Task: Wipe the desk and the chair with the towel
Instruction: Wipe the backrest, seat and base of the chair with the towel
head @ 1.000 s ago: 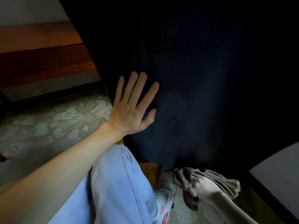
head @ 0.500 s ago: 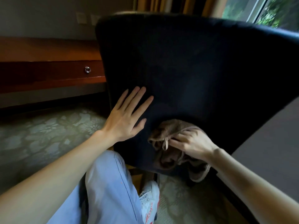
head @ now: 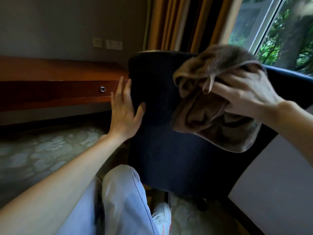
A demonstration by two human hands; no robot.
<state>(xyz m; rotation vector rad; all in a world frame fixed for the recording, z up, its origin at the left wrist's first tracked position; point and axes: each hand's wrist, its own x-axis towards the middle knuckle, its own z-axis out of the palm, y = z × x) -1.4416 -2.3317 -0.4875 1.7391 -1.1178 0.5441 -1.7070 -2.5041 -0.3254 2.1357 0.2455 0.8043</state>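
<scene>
Head camera: a dark blue chair [head: 160, 150] stands by the right end of a wooden desk [head: 59, 70]. A bunched brown towel [head: 211, 116] lies against the chair's upper back, with the right hand [head: 245, 97] fingers [head: 225, 89] curled round it. The left hand [head: 123, 112] rests flat on the chair's left edge, fingers straight and close together.

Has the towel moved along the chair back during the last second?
Yes. The towel, gripped by the right hand, has gone up: it was under the lower edge of the chair back, and now it is near its top edge.
</scene>
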